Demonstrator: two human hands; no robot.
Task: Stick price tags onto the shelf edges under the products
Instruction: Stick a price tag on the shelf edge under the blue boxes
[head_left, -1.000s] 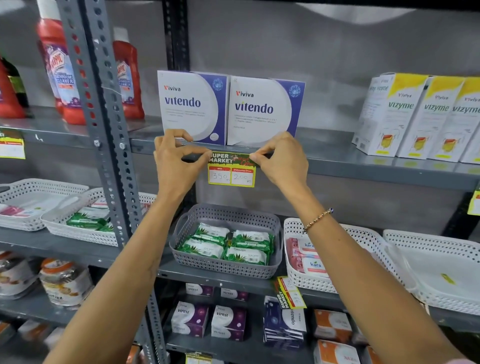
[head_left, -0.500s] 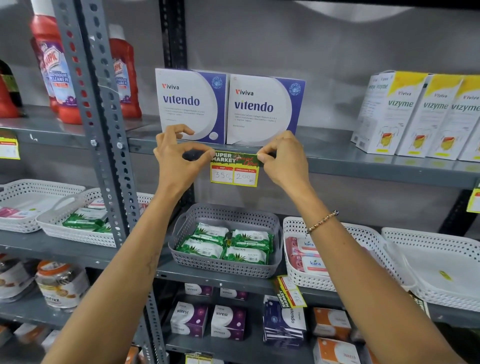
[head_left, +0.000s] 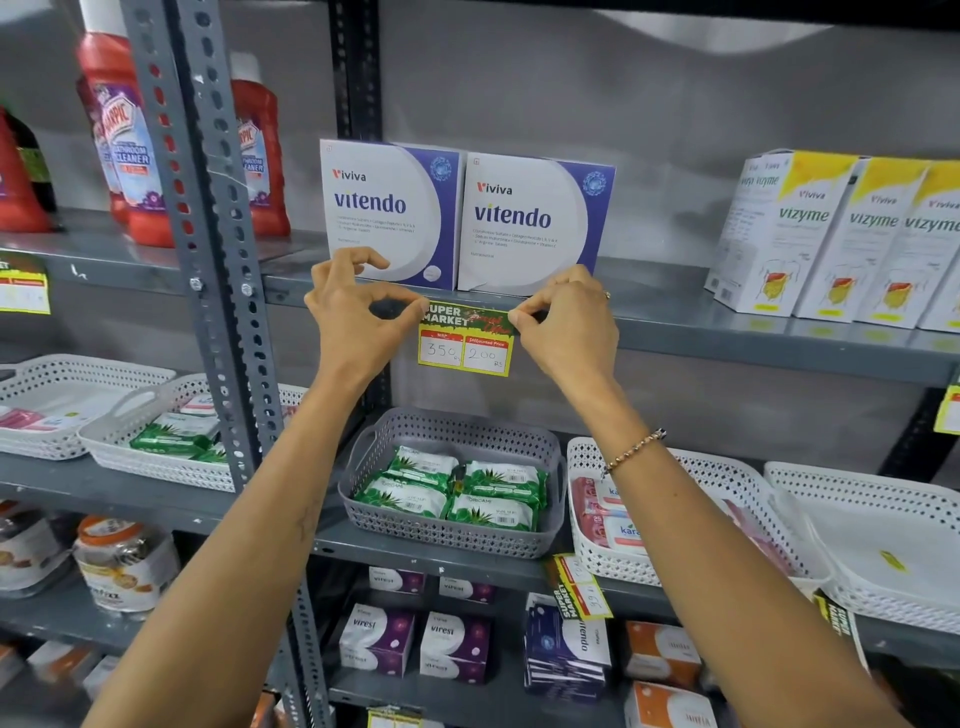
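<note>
A yellow and green price tag (head_left: 465, 340) reading 350 and 200 hangs against the front edge of the grey upper shelf (head_left: 727, 332), under two white and purple Vitendo boxes (head_left: 462, 218). My left hand (head_left: 353, 317) pinches the tag's top left corner between thumb and forefinger. My right hand (head_left: 566, 322) pinches the top right corner the same way. Both hands press the tag's upper strip onto the shelf edge.
A perforated grey upright post (head_left: 218, 260) stands left of my left hand. Red cleaner bottles (head_left: 130, 145) and Vizyme boxes (head_left: 841, 234) share the upper shelf. Below sit a grey basket (head_left: 452, 483) of green packs and white baskets (head_left: 857, 525). Other tags (head_left: 23, 286) hang on neighbouring edges.
The view has drifted slightly. Both hands stay at the tag's top corners; my left fingers have curled into a tighter pinch and the tag sits a little straighter on the shelf edge.
</note>
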